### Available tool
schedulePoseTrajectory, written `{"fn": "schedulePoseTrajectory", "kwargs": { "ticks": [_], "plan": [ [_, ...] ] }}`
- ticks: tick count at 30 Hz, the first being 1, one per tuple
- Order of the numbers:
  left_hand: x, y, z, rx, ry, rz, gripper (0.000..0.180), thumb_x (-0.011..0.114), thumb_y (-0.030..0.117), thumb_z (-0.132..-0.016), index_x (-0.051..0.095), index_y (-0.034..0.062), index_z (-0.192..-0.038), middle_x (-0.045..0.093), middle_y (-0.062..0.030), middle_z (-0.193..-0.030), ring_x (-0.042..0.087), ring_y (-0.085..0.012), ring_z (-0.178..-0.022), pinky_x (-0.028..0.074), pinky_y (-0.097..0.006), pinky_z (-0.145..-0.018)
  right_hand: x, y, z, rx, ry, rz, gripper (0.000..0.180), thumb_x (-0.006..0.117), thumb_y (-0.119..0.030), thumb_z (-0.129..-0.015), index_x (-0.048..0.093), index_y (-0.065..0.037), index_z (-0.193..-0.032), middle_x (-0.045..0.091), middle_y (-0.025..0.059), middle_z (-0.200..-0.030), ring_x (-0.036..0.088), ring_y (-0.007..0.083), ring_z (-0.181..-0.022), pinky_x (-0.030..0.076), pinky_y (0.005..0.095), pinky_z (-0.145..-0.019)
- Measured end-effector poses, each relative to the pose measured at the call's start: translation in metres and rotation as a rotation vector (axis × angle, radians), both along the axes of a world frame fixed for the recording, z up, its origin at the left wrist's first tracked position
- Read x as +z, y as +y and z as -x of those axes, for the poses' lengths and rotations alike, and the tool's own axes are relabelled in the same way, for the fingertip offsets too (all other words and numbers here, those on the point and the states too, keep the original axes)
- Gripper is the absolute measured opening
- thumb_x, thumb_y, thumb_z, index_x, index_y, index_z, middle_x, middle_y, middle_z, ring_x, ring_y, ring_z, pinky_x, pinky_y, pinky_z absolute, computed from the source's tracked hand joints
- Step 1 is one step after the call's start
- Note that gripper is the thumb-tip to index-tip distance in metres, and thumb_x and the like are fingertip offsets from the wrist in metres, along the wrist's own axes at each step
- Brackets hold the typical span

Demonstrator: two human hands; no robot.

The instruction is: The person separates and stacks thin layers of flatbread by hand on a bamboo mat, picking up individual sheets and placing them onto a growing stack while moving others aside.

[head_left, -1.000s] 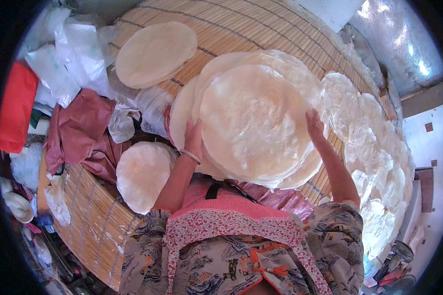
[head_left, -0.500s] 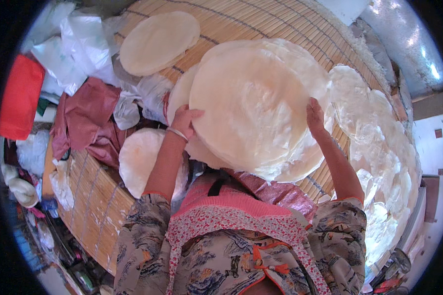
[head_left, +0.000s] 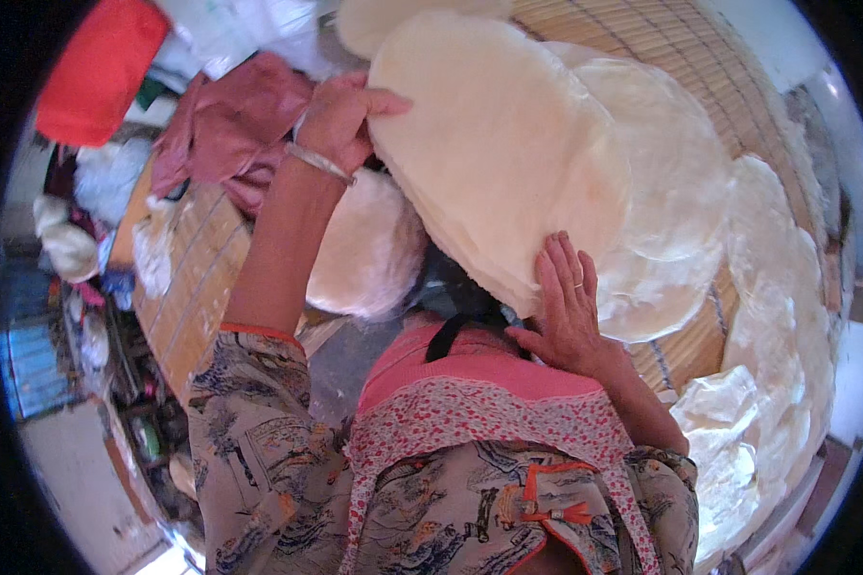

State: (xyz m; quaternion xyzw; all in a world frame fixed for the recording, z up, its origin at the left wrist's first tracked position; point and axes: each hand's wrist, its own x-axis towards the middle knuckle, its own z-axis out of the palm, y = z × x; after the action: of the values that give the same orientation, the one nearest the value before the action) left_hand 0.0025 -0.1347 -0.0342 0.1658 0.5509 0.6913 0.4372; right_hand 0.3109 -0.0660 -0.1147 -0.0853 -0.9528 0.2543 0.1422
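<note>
A stack of thin, round, cream-coloured sheets [head_left: 499,144] tilts in front of me, its layered edge facing my body. My left hand [head_left: 340,120] is closed on the stack's left edge, thumb on top. My right hand [head_left: 566,302] lies against the near edge, fingers stretched out and together over the top sheet. More pale round sheets [head_left: 671,192] lie just to the right, partly under the stack. A whitish rounded bundle [head_left: 366,249] sits below my left wrist, partly hidden by the forearm.
Slatted bamboo matting [head_left: 662,38] spreads behind the sheets. Overlapping whitish sheets [head_left: 777,287] line the right side. Another round sheet [head_left: 355,24] lies at the far left. A maroon cloth [head_left: 244,115], a red item [head_left: 101,72] and clear plastic bags [head_left: 249,29] crowd the left.
The stack has tilted and shifted so its layered edge faces me. My left hand has moved farther away; my right hand has come from the right side to the near edge.
</note>
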Motion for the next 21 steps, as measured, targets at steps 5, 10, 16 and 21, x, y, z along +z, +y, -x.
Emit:
{"fn": "schedulePoseTrajectory", "kwargs": {
  "ticks": [5, 10, 16, 21],
  "plan": [
    [0.058, -0.08, 0.018, 0.059, 0.437, 0.035, 0.04, 0.057, -0.002, -0.064, 0.05, -0.0067, -0.103, 0.058, -0.014, -0.094, 0.058, -0.0207, -0.081, 0.047, -0.03, -0.073, -0.043, -0.044, 0.069, -0.039, 0.385, 0.099, 0.068, 0.055, -0.003, -0.06, 0.03, 0.003, -0.122, 0.033, 0.0228, -0.126, 0.029, 0.0363, -0.12, 0.018, 0.0493, -0.097],
    [0.097, -0.18, 0.049, 0.282, 0.669, 0.277, 0.047, 0.059, 0.002, -0.063, 0.047, -0.0064, -0.107, 0.058, -0.0131, -0.092, 0.059, -0.0191, -0.078, 0.046, -0.028, -0.073, -0.058, -0.11, 0.154, 0.069, 0.635, 0.214, 0.057, 0.044, 0.007, -0.054, 0.044, 0.004, -0.112, 0.044, 0.0225, -0.117, 0.04, 0.0353, -0.113, 0.026, 0.0493, -0.094],
    [0.1, -0.246, 0.137, 0.313, 0.735, 0.587, 0.054, 0.058, 0.002, -0.061, 0.043, -0.0021, -0.112, 0.058, -0.0135, -0.089, 0.058, -0.0197, -0.077, 0.048, -0.03, -0.067, -0.104, -0.223, 0.24, 0.186, 0.75, 0.759, 0.04, 0.048, 0.003, -0.066, 0.047, 0.004, -0.106, 0.055, 0.0207, -0.1, 0.056, 0.034, -0.089, 0.046, 0.0363, -0.073],
    [-0.032, -0.236, 0.262, 0.039, 0.595, 0.872, 0.046, 0.061, 0.013, -0.062, 0.049, 0.0026, -0.105, 0.058, -0.0084, -0.081, 0.058, -0.0239, -0.073, 0.049, -0.037, -0.066, -0.163, -0.266, 0.253, -0.068, 0.344, 1.647, 0.025, 0.057, -0.007, -0.076, 0.053, 0.0, -0.099, 0.059, 0.007, -0.081, 0.057, 0.0163, -0.067, 0.046, 0.0266, -0.06]
  ]
}}
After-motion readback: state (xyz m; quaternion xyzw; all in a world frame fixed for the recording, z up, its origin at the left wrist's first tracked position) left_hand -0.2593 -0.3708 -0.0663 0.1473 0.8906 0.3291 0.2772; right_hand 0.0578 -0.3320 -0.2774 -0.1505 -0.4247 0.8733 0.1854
